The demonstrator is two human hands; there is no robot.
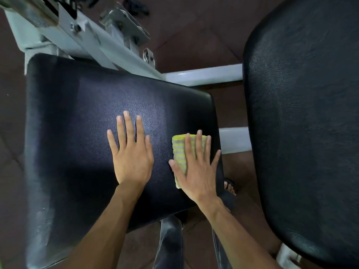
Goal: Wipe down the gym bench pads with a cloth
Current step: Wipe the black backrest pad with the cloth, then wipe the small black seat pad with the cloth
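The right hand [196,167] lay flat, fingers spread, pressing a folded yellow cloth [180,150] onto the seat pad [77,113] near its right edge, while the left hand [132,152] rested open and empty beside it. Wiping looked underway; the next stroke likely needed steady pressure leftward, with the back pad [310,113] probably to follow.

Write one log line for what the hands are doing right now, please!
left hand: flat on pad, empty | right hand: pressing cloth near pad's right edge | second pad: untouched

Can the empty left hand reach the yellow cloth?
Probably yes. The left hand lies flat on the pad beside the cloth, with bare pad between; only the right hand covers it.
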